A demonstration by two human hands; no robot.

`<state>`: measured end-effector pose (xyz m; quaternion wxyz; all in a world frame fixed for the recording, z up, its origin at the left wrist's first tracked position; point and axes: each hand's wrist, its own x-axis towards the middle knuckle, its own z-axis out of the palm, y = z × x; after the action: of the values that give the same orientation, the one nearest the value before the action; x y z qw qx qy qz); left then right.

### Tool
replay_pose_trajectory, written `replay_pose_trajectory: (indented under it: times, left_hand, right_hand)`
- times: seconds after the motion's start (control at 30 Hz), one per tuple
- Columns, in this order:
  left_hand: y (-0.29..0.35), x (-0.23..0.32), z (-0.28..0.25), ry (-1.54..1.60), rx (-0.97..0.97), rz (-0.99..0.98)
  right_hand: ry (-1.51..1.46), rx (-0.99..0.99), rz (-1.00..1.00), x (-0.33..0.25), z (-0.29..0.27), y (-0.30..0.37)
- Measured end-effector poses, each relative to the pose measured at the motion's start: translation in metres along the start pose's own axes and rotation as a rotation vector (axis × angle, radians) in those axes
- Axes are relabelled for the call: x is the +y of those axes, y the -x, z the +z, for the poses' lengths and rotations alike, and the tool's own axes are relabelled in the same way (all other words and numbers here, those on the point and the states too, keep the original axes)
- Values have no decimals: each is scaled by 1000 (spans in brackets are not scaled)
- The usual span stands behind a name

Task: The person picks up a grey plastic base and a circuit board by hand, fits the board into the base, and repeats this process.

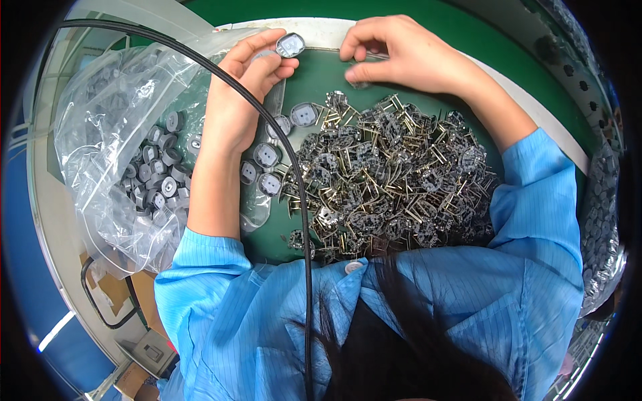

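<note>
At the far side of the table my left hand (251,67) pinches a round grey plastic housing (290,45), its open side with a pale inside facing up. Across a gap to the right, my right hand (408,57) is curled, thumb towards the fingers. A small smeared thing (359,83) shows at its thumb, too blurred to name. Below that hand lies a big heap of small round circuit boards with metal pins (401,174). Several grey housings, one of them a round housing (304,114), lie between the heap and my left forearm.
A clear plastic bag (93,167) with many grey housings (157,167) lies open at the left. A black cable (302,194) arches across the view in front of my left wrist. The green mat (314,73) has a pale rim (321,25). More bagged parts (598,227) are at the right.
</note>
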<state>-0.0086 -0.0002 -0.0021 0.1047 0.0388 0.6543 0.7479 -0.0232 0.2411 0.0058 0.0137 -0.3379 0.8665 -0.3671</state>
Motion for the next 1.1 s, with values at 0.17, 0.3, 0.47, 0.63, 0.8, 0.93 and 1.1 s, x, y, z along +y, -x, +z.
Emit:
replay_pose_trajectory:
  times: [0.17, 0.3, 0.47, 0.63, 0.8, 0.93, 1.1]
  left_hand:
    - [2, 3, 2, 20, -64, -43]
    - [1, -3, 5, 6, -111, -59]
    - [8, -1, 6, 20, -135, -45]
    - [8, 0, 5, 59, -130, -51]
    - [6, -1, 8, 48, -109, -62]
    - [8, -4, 13, -46, -53, -23]
    - [11, 2, 8, -186, 41, 45]
  right_hand:
    - [56, -239, 276, -6, -7, 1]
    - [-506, -59, 282, -8, 5, -17]
    - [-207, 96, 75, -19, 14, -28]
    - [-263, 118, 110, -24, 14, -25]
    - [-815, -111, 420, -12, 10, -27]
    - [-303, 11, 196, -25, 10, -28]
    - [234, 346, 46, 33, -11, -60]
